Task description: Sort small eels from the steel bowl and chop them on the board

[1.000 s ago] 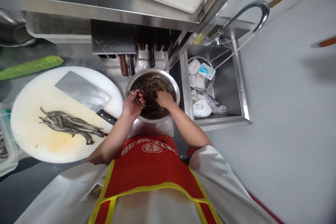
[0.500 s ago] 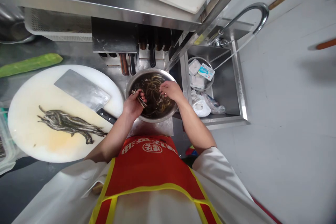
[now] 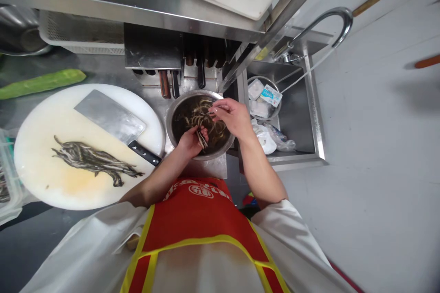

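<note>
Hands work over the bowl (image 3: 177,114), a steel basin of dark water and thin eels (image 3: 199,116) set on the counter between the board (image 3: 44,178) and the sink (image 3: 318,114); left hand (image 3: 189,142) sits at the near rim, fingers closed around a small bundle of eels whose ends stick out past the knuckles; right hand (image 3: 233,116) is raised above the far right rim, thumb and forefinger pinched on one thin strand, the other fingers loosely curled.

Change over the last second: right hand has come up out of the water, where it was sunk among the eels, and now holds its strand clear of the surface; left hand has shifted from the left rim toward the middle of the near rim, bundle unchanged in its grip; the hands are now closer together, judged as one more eel being passed to the bundle.

Surroundings: cleaver (image 3: 110,119) lies flat on the board, handle pointing toward the bowl; a row of split eels (image 3: 96,160) lies on the board below the blade; cucumber (image 3: 41,83) lies behind the board; knife handles hang in a rack (image 3: 151,50) behind the bowl; sink holds a small bowl with white packets and crumpled bags under the tap (image 3: 330,18).
</note>
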Demonstrator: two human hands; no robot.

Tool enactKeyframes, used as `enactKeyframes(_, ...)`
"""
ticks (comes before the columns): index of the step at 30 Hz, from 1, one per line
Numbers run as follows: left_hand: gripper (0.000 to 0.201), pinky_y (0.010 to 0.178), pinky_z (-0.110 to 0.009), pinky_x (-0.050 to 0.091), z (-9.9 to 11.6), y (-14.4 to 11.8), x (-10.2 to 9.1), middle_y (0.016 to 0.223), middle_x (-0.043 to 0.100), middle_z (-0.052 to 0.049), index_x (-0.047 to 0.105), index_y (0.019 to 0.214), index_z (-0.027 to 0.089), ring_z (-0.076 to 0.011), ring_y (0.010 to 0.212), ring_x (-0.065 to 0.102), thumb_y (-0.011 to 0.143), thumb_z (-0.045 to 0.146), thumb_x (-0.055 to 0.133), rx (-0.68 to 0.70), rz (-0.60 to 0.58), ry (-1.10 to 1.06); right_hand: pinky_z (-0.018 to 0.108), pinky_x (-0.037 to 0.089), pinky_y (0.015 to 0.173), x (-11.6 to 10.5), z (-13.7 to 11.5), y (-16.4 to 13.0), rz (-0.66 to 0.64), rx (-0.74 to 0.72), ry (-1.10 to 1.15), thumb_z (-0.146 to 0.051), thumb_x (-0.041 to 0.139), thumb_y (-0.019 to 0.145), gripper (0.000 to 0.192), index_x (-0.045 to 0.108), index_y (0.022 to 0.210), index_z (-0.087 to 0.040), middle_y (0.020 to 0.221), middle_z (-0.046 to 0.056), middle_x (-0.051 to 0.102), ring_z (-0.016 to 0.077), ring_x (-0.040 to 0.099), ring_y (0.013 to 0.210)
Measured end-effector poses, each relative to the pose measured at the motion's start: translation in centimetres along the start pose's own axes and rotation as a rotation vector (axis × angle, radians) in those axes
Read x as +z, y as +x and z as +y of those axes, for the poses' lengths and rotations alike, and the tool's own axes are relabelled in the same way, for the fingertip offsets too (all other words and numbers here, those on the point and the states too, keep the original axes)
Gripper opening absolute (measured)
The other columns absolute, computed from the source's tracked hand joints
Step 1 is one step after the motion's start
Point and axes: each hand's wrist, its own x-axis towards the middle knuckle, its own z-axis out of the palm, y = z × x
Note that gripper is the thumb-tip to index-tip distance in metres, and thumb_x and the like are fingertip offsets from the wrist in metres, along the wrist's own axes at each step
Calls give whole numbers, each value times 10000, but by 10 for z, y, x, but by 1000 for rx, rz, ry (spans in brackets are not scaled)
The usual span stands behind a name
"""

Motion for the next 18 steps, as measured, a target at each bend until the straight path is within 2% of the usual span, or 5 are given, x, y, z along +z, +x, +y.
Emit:
enactKeyframes(6, 394, 560, -254, 549, -3, 4, -2, 654, 603, -58, 603, 812, 144, -131, 559, 595, 1025, 334, 332, 0, 5, -52, 313, 619, 740, 1, -21, -22, -2, -67, -9, -448, 710, 829, 256, 686, 980, -243, 934, 17, 723, 178, 721, 858)
enactKeyframes(11, 358, 594, -248, 556, -4, 10, -4, 688, 629, -45, 636, 883, 147, -131, 596, 627, 1026, 317, 356, 32, -45, -60, 316, 606, 722, 1, -37, -36, -18, -78, -68, -439, 690, 853, 215, 706, 973, -261, 947, 10, 734, 160, 715, 765)
enactKeyframes(15, 359, 607, -258, 555, -2, 14, -6, 713, 643, -47, 640, 887, 151, -135, 609, 627, 1027, 313, 352, 96, -71, -80, 320, 599, 717, -3, -40, -43, -110, -94, -123, -414, 678, 866, 176, 721, 953, -268, 931, 7, 748, 162, 707, 736)
enactKeyframes(18, 423, 603, -282, 556, 3, 12, -5, 727, 636, -66, 628, 857, 148, -162, 647, 630, 1029, 400, 334, 105, -96, -50, 301, 581, 719, -8, -31, -51, -216, -97, -176, -365, 675, 871, 137, 736, 932, -258, 917, 12, 757, 165, 708, 762)
